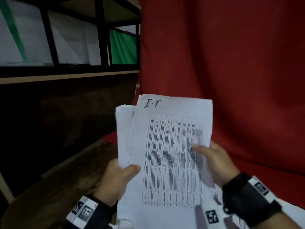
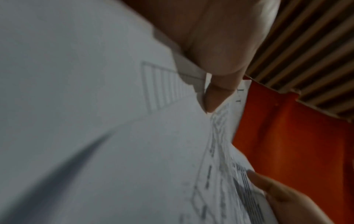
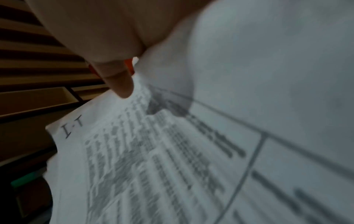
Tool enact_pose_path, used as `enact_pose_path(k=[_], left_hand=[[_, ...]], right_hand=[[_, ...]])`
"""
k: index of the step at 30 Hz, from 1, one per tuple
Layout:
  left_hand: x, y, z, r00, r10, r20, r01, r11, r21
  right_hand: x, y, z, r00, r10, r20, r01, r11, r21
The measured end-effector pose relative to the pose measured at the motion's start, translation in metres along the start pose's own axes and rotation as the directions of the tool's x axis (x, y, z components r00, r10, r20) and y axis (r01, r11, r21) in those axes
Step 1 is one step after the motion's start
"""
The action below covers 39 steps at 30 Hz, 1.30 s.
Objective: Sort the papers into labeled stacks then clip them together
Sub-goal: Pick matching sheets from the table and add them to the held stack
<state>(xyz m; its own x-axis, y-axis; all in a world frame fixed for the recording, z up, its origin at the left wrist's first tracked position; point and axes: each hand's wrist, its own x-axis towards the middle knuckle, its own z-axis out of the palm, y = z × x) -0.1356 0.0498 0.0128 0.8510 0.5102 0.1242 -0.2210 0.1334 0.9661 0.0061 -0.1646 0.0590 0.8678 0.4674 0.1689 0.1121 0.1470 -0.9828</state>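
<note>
A sheaf of white papers [image 1: 166, 146] is held upright in front of me. Its top sheet carries a printed table and the handwritten label "I.T" [image 1: 152, 103] at the top. My left hand [image 1: 122, 174] grips the sheaf's lower left edge, thumb on the front. My right hand [image 1: 209, 156] pinches the right edge of the top sheet, thumb across the print. In the left wrist view my left thumb [image 2: 220, 68] presses on the papers [image 2: 95, 106]. The right wrist view shows my right thumb [image 3: 118, 81] on the labelled sheet [image 3: 153, 151].
A red cloth [image 1: 231, 63] hangs behind and covers the surface on the right. A dark shelf unit [image 1: 69, 68] at upper left holds white sheets and a green folder [image 1: 123, 47]. More papers [image 1: 293, 214] lie at lower right. A wooden surface [image 1: 57, 187] is at lower left.
</note>
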Motion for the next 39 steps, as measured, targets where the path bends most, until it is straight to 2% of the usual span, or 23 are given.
enact_pose_path(k=[3, 6, 9, 11, 18, 22, 24, 27, 30, 32, 34, 37, 39], left_hand=[[0.002, -0.004, 0.006, 0.998, -0.007, -0.055, 0.008, 1.0, 0.016], [0.009, 0.001, 0.006, 0.989, 0.076, -0.124, -0.074, 0.997, 0.021], [0.014, 0.01, 0.002, 0.969, 0.188, -0.158, -0.184, 0.982, 0.041], [0.012, 0.013, -0.005, 0.964, 0.217, -0.151, -0.215, 0.976, 0.033], [0.008, 0.02, -0.007, 0.944, 0.299, -0.139, -0.303, 0.953, -0.01], [0.009, 0.033, 0.002, 0.914, 0.392, -0.105, -0.381, 0.918, 0.11], [0.012, 0.031, 0.001, 0.919, 0.369, -0.139, -0.359, 0.929, 0.092], [0.013, 0.014, -0.006, 0.952, 0.246, -0.179, -0.246, 0.969, 0.027], [0.012, -0.014, -0.017, 0.986, 0.089, -0.144, -0.089, 0.996, 0.002], [0.009, -0.028, -0.022, 0.992, 0.024, -0.126, -0.022, 1.0, 0.015], [0.008, -0.035, -0.025, 0.989, 0.004, -0.145, 0.001, 0.999, 0.035], [0.01, -0.042, -0.03, 0.983, 0.062, -0.176, -0.034, 0.986, 0.161], [0.014, -0.042, -0.027, 0.977, 0.087, -0.196, -0.054, 0.984, 0.169]], right_hand=[[-0.001, 0.017, 0.017, 0.987, -0.098, -0.126, 0.091, 0.994, -0.059], [0.0, 0.017, 0.033, 0.955, -0.224, -0.192, 0.203, 0.971, -0.125], [0.003, 0.007, 0.038, 0.934, -0.312, -0.176, 0.296, 0.949, -0.11], [0.002, 0.004, 0.038, 0.932, -0.328, -0.155, 0.322, 0.945, -0.063], [0.001, 0.01, 0.043, 0.938, -0.329, -0.114, 0.33, 0.944, -0.007], [0.001, 0.004, 0.053, 0.912, -0.4, -0.087, 0.396, 0.916, -0.055], [0.002, 0.006, 0.053, 0.912, -0.4, -0.095, 0.395, 0.916, -0.066], [0.004, 0.025, 0.048, 0.942, -0.303, -0.145, 0.293, 0.952, -0.083], [0.003, 0.05, 0.044, 0.974, -0.175, -0.146, 0.157, 0.98, -0.125], [0.0, 0.057, 0.043, 0.982, -0.126, -0.14, 0.103, 0.982, -0.16], [0.0, 0.06, 0.042, 0.984, -0.111, -0.137, 0.086, 0.981, -0.173], [-0.003, 0.057, 0.044, 0.985, -0.114, -0.127, 0.089, 0.979, -0.186], [-0.006, 0.055, 0.043, 0.988, -0.108, -0.111, 0.086, 0.978, -0.189]])
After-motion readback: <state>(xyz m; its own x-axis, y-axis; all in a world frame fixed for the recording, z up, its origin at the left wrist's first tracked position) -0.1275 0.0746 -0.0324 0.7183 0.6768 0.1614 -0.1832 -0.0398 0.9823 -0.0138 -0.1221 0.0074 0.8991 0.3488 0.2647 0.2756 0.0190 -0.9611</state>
